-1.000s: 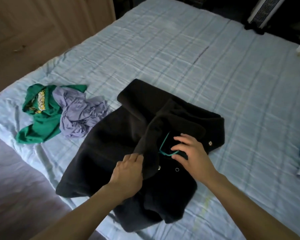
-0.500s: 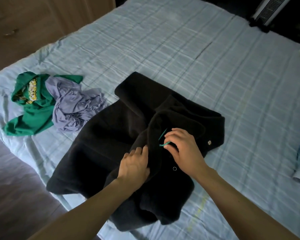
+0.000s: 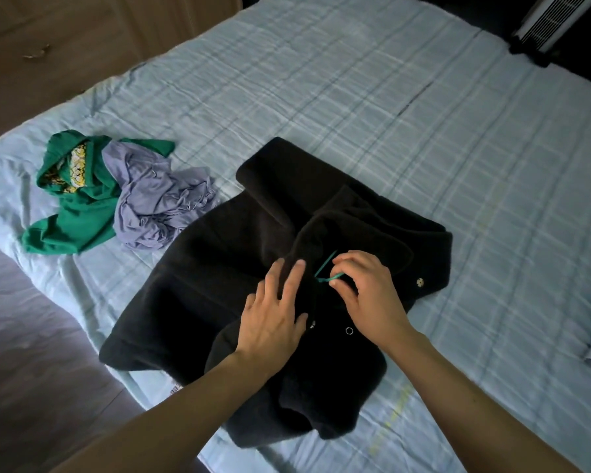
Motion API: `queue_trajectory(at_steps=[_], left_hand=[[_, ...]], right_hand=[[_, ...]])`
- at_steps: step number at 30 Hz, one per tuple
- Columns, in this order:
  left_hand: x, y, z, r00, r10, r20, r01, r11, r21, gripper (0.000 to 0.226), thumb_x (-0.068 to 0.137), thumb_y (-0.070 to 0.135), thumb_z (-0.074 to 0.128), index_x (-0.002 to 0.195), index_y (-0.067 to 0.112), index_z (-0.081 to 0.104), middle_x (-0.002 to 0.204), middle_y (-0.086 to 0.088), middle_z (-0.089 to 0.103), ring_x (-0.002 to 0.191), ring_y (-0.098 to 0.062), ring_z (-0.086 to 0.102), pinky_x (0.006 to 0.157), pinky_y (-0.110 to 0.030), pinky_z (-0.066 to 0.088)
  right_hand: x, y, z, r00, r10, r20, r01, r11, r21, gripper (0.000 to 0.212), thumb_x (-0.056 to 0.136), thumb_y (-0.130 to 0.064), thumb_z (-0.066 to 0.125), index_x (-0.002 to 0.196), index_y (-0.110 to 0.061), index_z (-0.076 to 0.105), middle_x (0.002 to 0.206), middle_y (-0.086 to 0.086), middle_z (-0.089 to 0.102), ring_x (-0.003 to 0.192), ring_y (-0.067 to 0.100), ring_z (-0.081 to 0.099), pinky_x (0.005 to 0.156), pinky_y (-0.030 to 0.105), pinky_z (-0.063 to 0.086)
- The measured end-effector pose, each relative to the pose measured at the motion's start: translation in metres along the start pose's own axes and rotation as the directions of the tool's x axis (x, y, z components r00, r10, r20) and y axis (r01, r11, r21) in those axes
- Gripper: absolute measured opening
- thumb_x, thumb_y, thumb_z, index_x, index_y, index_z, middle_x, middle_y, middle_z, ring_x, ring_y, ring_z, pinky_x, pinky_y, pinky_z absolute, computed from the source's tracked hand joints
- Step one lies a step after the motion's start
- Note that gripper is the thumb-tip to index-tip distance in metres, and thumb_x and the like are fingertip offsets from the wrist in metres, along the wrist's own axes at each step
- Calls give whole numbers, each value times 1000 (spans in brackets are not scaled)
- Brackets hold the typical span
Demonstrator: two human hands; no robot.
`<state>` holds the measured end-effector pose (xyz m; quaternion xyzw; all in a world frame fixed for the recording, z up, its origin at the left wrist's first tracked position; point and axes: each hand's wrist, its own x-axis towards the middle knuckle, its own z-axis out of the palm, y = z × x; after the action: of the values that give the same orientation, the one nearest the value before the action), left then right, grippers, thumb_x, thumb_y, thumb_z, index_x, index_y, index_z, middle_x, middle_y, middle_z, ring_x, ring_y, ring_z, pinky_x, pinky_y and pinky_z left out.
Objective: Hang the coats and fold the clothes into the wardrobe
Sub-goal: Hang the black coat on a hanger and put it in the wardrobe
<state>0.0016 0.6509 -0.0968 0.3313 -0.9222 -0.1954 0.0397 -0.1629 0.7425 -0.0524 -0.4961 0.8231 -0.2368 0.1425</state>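
While the left hand (image 3: pixel 273 322) lies flat on the coat (image 3: pixel 215 285) with its fingers straight and holding nothing, the right hand (image 3: pixel 372 298) just beside it pinches the teal loop (image 3: pixel 325 272) at the collar between thumb and fingertip, so that grip is closed on the loop. The black coat lies rumpled at the near edge of the bed (image 3: pixel 423 131), partly folded over itself, and no hanger is in sight. I judge this to be the start of hanging: finding the loop to lift the coat by. Beyond it to the left, a green top (image 3: pixel 75 216) and a lilac top (image 3: pixel 154 203) lie bunched and unfolded, touching each other, and the lilac one seems to meet the coat's edge. Farther off, past the bed's corner, stand wooden doors (image 3: pixel 65 46), likely the wardrobe, which look closed as far as can be seen. Nothing seems put away yet: the coat has to be hung, and both tops folded and carried over.
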Motion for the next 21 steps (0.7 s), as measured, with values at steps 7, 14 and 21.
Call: queue_trajectory(at_steps=[7,14,21], left_hand=[[-4,-15,11,999,-23,48,20,998,58,76,89,54,56,151,20,29,154,-4,34,125,-23,50,98,-39,47],[5,-16,18,989,-69,130,58,995,87,78,93,33,60,155,25,13,127,-1,53,114,-19,52,97,-33,46],[15,-19,-9,996,22,86,-8,988,-156,70,90,6,57,153,19,30,126,-5,48,114,-21,46,104,-36,41]], right_hand=[[1,0,5,1000,6,-23,-5,999,45,12,91,-15,67,103,-13,69,117,-2,62,120,17,51,99,44,45],[3,-3,6,1000,12,-13,-11,998,68,13,91,-18,67,104,-16,70,120,-5,60,122,13,48,102,42,44],[20,-4,-14,999,-5,-48,18,963,269,59,95,-22,61,148,-28,35,155,-10,34,143,4,30,116,25,31]])
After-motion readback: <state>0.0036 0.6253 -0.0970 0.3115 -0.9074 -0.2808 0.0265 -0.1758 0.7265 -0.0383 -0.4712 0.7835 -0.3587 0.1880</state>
